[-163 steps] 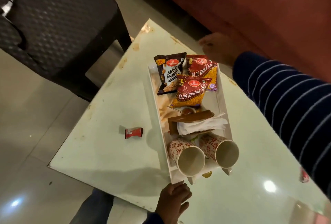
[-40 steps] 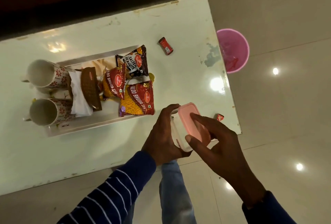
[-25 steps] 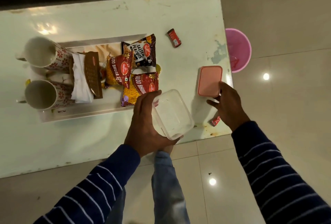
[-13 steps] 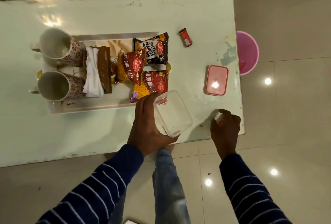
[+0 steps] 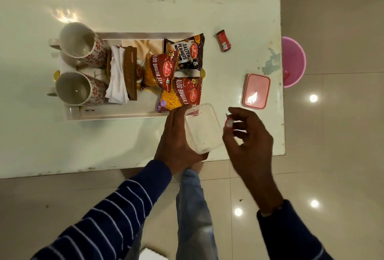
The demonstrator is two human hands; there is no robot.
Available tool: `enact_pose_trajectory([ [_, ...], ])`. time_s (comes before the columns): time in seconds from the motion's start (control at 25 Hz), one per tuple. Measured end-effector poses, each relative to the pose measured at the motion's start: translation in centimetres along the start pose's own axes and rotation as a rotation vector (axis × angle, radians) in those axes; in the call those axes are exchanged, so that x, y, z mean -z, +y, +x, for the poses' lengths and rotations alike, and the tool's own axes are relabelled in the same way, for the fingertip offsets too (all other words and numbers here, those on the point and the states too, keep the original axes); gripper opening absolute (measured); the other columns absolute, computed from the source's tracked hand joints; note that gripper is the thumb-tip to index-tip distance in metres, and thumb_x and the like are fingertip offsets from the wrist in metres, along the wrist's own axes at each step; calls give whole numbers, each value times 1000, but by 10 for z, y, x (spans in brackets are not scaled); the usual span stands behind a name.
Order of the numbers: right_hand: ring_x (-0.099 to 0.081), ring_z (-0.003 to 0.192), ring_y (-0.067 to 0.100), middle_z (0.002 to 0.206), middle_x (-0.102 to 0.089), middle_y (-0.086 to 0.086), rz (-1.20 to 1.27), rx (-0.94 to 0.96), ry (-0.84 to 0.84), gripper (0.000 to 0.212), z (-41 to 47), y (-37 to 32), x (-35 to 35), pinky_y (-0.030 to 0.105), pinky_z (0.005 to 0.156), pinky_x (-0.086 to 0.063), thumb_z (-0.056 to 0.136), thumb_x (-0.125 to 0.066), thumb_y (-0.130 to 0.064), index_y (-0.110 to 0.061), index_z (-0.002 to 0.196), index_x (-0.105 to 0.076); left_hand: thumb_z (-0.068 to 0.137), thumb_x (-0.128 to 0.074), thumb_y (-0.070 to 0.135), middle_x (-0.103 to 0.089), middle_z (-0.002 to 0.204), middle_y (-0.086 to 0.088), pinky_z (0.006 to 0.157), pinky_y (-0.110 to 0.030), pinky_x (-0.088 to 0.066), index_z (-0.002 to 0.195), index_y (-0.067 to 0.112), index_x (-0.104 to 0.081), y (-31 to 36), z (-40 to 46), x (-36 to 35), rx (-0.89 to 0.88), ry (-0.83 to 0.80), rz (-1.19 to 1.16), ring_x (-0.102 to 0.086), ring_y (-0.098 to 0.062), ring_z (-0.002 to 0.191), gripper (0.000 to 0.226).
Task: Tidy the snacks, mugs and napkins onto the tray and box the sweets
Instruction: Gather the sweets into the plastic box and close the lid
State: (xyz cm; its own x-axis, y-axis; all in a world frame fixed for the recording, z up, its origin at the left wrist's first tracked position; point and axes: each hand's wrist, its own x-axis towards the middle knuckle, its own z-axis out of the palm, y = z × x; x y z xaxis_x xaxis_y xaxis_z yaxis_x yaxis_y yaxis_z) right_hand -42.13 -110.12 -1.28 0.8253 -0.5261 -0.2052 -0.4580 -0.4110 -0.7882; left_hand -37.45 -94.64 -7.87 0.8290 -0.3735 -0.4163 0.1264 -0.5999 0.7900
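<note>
the left hand [image 5: 176, 139] grips a clear plastic box [image 5: 202, 127] from its left side, fingers curled round the wall and underneath it, holding it tilted above the near edge of the white table [image 5: 104, 141], just right of the tray's near right corner. the box's open top faces up and no sweet can be made out inside it.

the right hand [image 5: 249, 141] is just right of the box, its thumb and fingertips pinching a small red-wrapped sweet [image 5: 229, 123] beside the box's right rim; the other fingers are loosely curled. whether the sweet touches the rim cannot be told.

beyond the right hand, near the table's right edge, the pink lid [image 5: 256, 90] lies flat, apart from the box. a second red sweet [image 5: 223, 40] lies on the table just right of the tray's far right corner.

the white tray [image 5: 116, 115] holds two floral mugs [image 5: 80, 43] on their sides at its left end, white napkins [image 5: 116, 78] in a brown holder [image 5: 130, 72] next to them, and three snack packets at the right: salted peanuts [image 5: 187, 53] and two aloo bhujia packets [image 5: 161, 68], the nearer one overhanging the tray's near rim. a pink bin [image 5: 294, 62] stands on the floor just past the table's right edge.
</note>
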Motion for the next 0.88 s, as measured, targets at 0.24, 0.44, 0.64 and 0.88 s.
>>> enact_pose_trajectory([
  [0.24, -66, 96, 6, 115, -67, -8, 24, 8, 81, 30, 50, 0, 4, 8, 67, -50, 90, -67, -26, -21, 120, -64, 59, -89, 45, -43, 141, -2, 105, -37, -45, 144, 18, -28, 8, 8, -4, -63, 35, 14, -42, -17, 130, 108],
  [0.44, -59, 112, 22, 129, -59, 9, -244, 92, -68, 36, 161, 35, -40, 13, 89, -44, 90, -67, -15, -10, 126, -61, 58, -89, 46, -41, 143, -1, 105, -30, -42, 144, 17, -28, 5, 17, -7, -61, 53, 17, -40, -16, 132, 110],
  [0.64, -30, 140, 38, 160, -23, 13, -712, 195, -397, 59, 237, 51, -86, 46, 106, -39, 93, -58, -26, -26, 149, -39, 60, -84, 51, -40, 143, 0, 102, -16, -36, 145, 19, -26, 1, 23, -16, -74, 65, 8, -40, -14, 132, 108],
  [0.88, -52, 120, 28, 130, -58, 11, -697, 293, -221, 32, 227, 59, -80, 32, 96, -46, 96, -52, -15, -11, 126, -63, 60, -82, 55, -40, 143, 1, 100, -9, -29, 144, 22, -25, 3, 35, -15, -88, 97, 23, -39, -12, 132, 107],
])
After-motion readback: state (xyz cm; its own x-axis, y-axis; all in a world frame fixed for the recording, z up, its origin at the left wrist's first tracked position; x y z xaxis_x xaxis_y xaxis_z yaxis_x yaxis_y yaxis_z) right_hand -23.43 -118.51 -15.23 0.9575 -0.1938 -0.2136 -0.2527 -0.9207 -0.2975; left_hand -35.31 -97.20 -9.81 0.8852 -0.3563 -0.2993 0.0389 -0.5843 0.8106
